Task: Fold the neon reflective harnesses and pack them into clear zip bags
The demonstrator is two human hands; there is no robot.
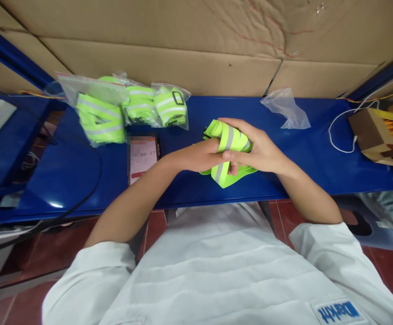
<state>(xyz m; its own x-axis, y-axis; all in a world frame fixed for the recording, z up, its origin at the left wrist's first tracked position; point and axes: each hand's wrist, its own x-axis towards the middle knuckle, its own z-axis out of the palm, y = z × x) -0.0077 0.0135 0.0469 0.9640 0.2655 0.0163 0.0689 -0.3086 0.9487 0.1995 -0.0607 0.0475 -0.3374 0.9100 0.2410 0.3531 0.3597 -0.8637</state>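
A neon-yellow reflective strap [229,136] with silvery stripes is bundled between my two hands, just above the blue table. My left hand [205,155] reaches in from the left, its fingers mostly hidden behind the folds. Around the bundle's right side my right hand [259,146] is wrapped, its thumb lying across the front. A loose fold of the strap hangs below my fingers. To the right lies a clear plastic bag [286,108], crumpled and flat.
Several bagged neon straps [101,119] rest at the back left. A phone [142,155] showing a timer lies in front of them. At the right stand an open cardboard box [379,135] and a white cable [332,128]. Cardboard [169,67] walls the back of the blue table [189,192].
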